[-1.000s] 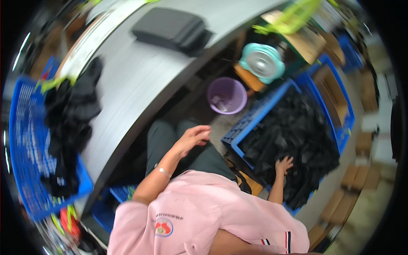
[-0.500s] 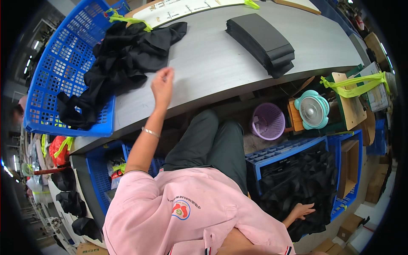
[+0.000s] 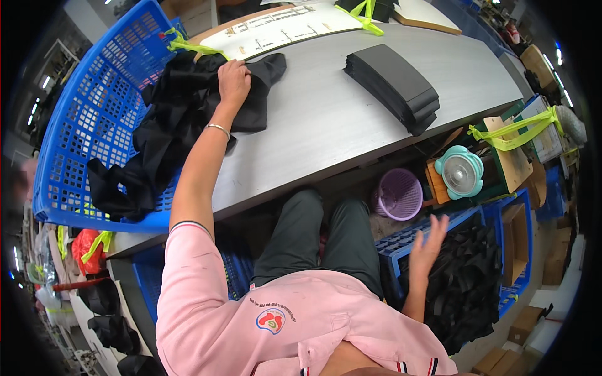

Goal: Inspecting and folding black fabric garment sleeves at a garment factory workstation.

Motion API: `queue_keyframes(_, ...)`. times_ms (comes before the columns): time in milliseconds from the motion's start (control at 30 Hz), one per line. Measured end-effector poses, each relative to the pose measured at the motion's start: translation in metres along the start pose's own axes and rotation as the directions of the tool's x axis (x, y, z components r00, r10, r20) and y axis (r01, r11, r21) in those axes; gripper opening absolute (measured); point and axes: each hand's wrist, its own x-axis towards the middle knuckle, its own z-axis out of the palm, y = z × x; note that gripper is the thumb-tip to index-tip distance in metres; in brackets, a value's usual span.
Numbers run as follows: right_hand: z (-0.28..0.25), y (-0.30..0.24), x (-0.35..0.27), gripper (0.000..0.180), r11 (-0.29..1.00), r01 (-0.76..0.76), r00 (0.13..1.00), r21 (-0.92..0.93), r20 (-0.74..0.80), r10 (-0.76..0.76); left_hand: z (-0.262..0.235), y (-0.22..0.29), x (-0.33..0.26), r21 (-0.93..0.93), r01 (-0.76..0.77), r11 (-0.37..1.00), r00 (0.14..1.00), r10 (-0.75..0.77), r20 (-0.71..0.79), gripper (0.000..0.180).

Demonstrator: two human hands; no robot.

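Note:
My left hand (image 3: 234,81) is on the far end of a heap of black fabric pieces (image 3: 169,135), its fingers curled down and closed on the cloth. The fingertips are partly hidden. The heap spills from a tilted blue plastic basket (image 3: 94,135) onto the grey table (image 3: 301,113). My right hand (image 3: 426,247) is raised with fingers apart, holding nothing. Just beyond it, to the right, is a blue crate (image 3: 401,244) filled with loose black cloth pieces (image 3: 470,276).
A neat stack of black curved panels (image 3: 395,84) lies on the table's right part. A white printed board (image 3: 282,28) runs along the back. Below the table's front edge are a purple bin (image 3: 398,195), a teal fan (image 3: 461,172) and a second blue crate (image 3: 517,250).
My left hand has reached farther out onto the black fabric. My right hand has come up and away from the cloth in the right crate, with nothing in it. The view has shifted slightly.

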Motion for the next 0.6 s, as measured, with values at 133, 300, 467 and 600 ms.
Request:
queue_keyframes(133,0.023,-0.112,0.02,0.042,0.915,0.248,0.947,0.317,0.118,-0.297,-0.046,0.062,0.01,-0.431,0.028,0.902,0.991,-0.082,-0.108,0.008)
queue_keyframes(300,0.062,-0.199,0.052,0.041,0.594,0.445,0.773,0.67,0.047,-0.632,-0.114,0.15,-0.047,-0.674,0.022,0.738,0.998,-0.055,-0.028,0.016)
queue_keyframes(467,0.151,-0.164,0.064,0.029,0.659,0.469,0.804,0.588,0.024,-0.594,-0.19,0.232,-0.1,-0.838,0.017,0.545,1.0,0.001,0.021,0.017)
queue_keyframes(600,0.166,-0.126,0.08,0.023,0.648,-0.164,0.796,0.744,0.488,-0.357,-0.212,0.278,-0.15,-0.909,0.168,0.38,0.982,0.018,0.189,0.015)
